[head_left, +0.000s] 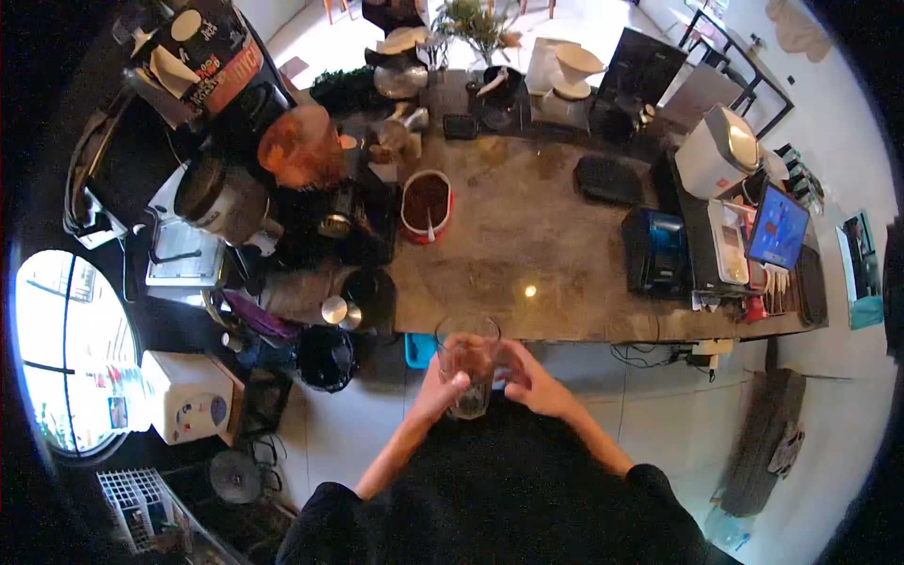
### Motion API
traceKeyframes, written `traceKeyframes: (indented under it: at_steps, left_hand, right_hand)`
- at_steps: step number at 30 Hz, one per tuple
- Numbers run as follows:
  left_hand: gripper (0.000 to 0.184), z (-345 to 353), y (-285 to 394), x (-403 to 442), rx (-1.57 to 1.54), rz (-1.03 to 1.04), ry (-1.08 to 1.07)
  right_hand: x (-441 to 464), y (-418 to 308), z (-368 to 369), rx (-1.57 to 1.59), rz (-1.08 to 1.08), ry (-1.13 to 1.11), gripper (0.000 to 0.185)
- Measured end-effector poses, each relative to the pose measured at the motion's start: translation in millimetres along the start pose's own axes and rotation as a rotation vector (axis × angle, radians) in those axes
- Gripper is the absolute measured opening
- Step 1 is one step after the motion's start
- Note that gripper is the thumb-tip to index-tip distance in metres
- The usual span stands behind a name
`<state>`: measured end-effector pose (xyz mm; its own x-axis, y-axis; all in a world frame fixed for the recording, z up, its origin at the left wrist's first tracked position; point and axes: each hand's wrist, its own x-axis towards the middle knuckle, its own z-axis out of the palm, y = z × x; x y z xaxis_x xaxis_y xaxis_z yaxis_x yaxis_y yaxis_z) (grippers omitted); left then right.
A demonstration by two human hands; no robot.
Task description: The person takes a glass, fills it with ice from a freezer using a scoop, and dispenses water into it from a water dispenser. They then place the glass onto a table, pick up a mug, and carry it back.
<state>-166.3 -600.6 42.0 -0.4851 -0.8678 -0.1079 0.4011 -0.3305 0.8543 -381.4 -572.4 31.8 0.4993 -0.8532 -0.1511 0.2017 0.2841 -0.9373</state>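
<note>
A clear drinking glass (469, 344) is held upright in front of my body, just off the counter's front edge. My left hand (439, 390) is closed around its left side, thumb across the near face. On the other side, my right hand (535, 384) has its fingers bent and thumb apart, the fingertips close beside the glass. Whether those fingertips touch it I cannot tell. Beyond the glass, on the counter, stands a red-and-white tub (450, 209) of dark brown contents with a spoon (430, 226) in it.
The wooden counter (527, 235) spans ahead. Left are a coffee grinder (226, 200), small metal cups (341, 312) and a black-lined bin (325, 358). A dark blue box-shaped device (653, 249), tablet screen (779, 226) and white machine (718, 151) stand right. Cables (650, 355) hang below.
</note>
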Motion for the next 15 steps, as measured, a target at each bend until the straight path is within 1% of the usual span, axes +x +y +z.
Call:
traceKeyframes:
  at_steps: [1, 4, 5, 8, 9, 12, 13, 15]
  left_hand:
    - [0.080, -4.4, 2.7, 2.1, 0.081, 0.041, -0.025]
    - [0.080, -4.4, 25.8, -6.9, 0.115, 0.007, -0.027]
    - [0.077, -10.2, 26.7, -9.6, 0.087, 0.015, -0.045]
    - [0.072, -21.2, 36.1, -25.2, 0.091, 0.029, -0.039]
    - [0.069, -28.0, 33.8, -28.5, 0.096, 0.100, -0.062]
    - [0.067, -39.8, 35.6, -50.3, 0.126, 0.066, -0.011]
    - [0.067, -38.8, 37.1, -55.4, 0.143, 0.093, 0.005]
    - [0.066, -24.8, 44.2, -71.1, 0.200, 0.085, 0.106]
  right_hand:
    - [-0.3, 1.1, 5.5, 0.021, 0.007, -0.017, 0.089]
    - [12.7, 25.6, 27.0, -0.008, -0.060, -0.008, 0.098]
    - [15.9, 27.5, 33.8, -0.158, -0.043, 0.032, 0.105]
    - [35.1, 22.0, 62.5, -0.083, -0.135, -0.062, 0.109]
    - [33.0, 20.1, 71.2, -0.184, -0.055, -0.028, 0.108]
    - [44.9, 16.6, 95.9, -0.085, -0.107, -0.091, 0.107]
    - [43.9, 22.3, 102.9, 0.013, -0.022, -0.045, 0.105]
    - [46.2, 28.1, 111.7, -0.113, -0.109, 0.005, 0.106]
